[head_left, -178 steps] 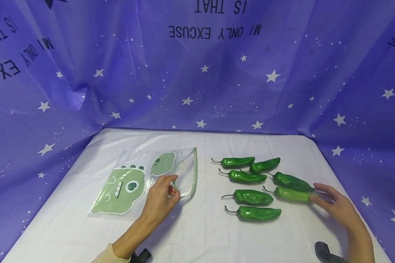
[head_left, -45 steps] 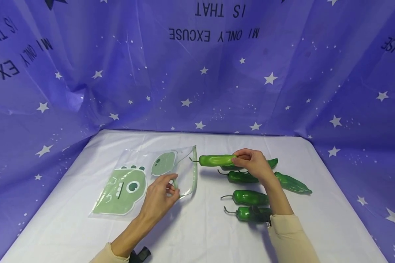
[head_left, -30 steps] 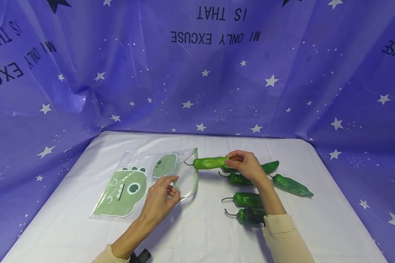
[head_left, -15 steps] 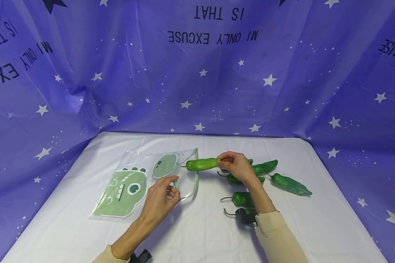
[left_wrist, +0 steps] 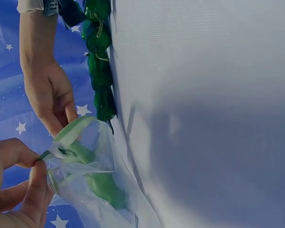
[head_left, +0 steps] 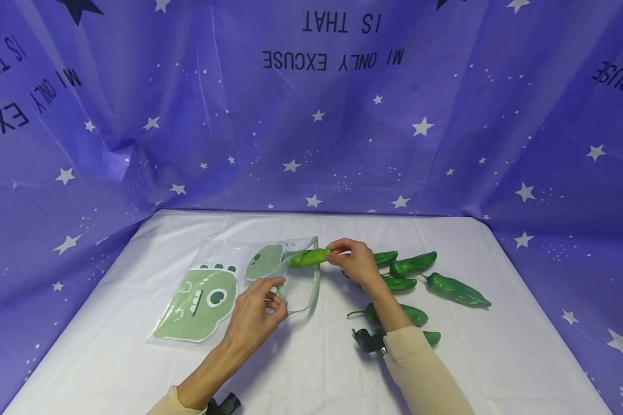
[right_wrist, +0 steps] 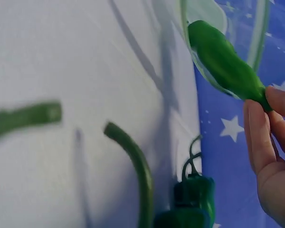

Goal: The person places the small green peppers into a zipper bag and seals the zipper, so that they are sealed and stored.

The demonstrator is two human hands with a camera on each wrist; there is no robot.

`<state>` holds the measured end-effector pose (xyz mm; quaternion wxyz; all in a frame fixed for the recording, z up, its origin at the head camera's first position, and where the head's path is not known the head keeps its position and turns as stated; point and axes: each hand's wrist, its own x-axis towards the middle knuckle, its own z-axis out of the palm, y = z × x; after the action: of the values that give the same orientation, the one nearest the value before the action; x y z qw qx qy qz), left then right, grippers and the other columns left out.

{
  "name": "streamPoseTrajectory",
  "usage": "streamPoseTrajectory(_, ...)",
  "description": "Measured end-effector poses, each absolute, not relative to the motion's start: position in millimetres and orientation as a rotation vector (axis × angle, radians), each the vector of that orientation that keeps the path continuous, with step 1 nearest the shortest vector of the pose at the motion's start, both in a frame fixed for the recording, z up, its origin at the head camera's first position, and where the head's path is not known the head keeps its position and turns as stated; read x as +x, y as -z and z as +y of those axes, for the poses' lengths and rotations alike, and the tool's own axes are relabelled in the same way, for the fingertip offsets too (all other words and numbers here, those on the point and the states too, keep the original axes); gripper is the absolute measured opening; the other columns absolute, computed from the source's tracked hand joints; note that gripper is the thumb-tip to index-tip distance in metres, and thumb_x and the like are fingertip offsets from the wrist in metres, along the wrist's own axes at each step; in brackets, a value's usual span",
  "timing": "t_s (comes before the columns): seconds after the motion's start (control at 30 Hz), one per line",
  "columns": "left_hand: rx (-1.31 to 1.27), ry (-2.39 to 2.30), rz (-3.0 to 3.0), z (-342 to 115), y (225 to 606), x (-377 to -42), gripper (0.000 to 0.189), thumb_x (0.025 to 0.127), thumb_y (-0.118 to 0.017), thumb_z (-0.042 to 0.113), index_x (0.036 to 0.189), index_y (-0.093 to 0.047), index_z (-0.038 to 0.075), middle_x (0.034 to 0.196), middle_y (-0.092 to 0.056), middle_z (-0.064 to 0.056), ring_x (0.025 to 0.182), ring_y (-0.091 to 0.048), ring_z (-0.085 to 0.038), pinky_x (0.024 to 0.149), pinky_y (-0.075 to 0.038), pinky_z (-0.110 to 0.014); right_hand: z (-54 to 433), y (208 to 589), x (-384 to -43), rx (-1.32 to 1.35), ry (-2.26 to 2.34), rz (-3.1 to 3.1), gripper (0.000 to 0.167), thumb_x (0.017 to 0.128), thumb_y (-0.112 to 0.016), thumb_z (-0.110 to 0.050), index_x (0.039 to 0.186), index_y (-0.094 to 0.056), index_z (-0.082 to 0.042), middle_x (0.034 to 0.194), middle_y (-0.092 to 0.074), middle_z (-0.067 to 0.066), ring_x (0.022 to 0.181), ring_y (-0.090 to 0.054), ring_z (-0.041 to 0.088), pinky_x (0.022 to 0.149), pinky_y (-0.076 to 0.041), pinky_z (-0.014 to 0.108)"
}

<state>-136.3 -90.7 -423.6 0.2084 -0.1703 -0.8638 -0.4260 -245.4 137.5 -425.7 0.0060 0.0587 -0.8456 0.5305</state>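
A clear zip bag (head_left: 197, 305) with green dinosaur prints lies on the white table, its mouth facing right. My left hand (head_left: 254, 311) pinches the near edge of that mouth and holds it apart. Between the thumb and fingers of my right hand (head_left: 355, 262) is the tip of a light green chili pepper (head_left: 307, 257). The pepper's stem end is inside the bag, as the left wrist view shows through the plastic, while its tip is at the opening. In the right wrist view the same pepper (right_wrist: 223, 59) slants up into the bag, pinched by the fingertips.
Several darker green peppers lie right of the bag, among them one pepper (head_left: 457, 289) at the far right and another (head_left: 412, 264) near the back. My right forearm partly covers the nearer ones. A purple star-printed cloth (head_left: 311, 144) hangs behind the table.
My right hand picked up the light green pepper from the right side and carried it left; its stem end has gone into the bag. My left hand stays on the bag's edge, which shifts slightly right.
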Motion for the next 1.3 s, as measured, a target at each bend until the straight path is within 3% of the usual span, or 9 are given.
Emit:
streamPoseTrajectory(0.67, -0.476, 1.194, -2.395, -85, 420, -135, 0.042, 0.068, -0.074, -0.004, 0.108, -0.066, 0.004, 0.082, -0.059, 0.001, 0.063, -0.062, -0.001, 0.057, -0.053, -0.016, 106, 440, -251, 0.122, -1.545, -2.603, 0.016, 0.074, -0.079, -0.015, 0.089, -0.076, -0.011, 0.076, -0.071, -0.001, 0.067, -0.065, 0.012, 0.059, -0.050, 0.025)
streamPoseTrajectory(1.3, -0.483, 1.226, -2.363, -84, 415, -138, 0.041, 0.068, -0.075, -0.006, 0.107, -0.066, 0.004, 0.081, -0.061, -0.002, 0.063, -0.063, -0.005, 0.057, -0.054, -0.017, 93, 443, -251, 0.235, -1.259, -2.655, 0.014, 0.075, -0.079, -0.016, 0.087, -0.077, -0.011, 0.070, -0.069, -0.006, 0.066, -0.064, 0.010, 0.065, -0.053, 0.027)
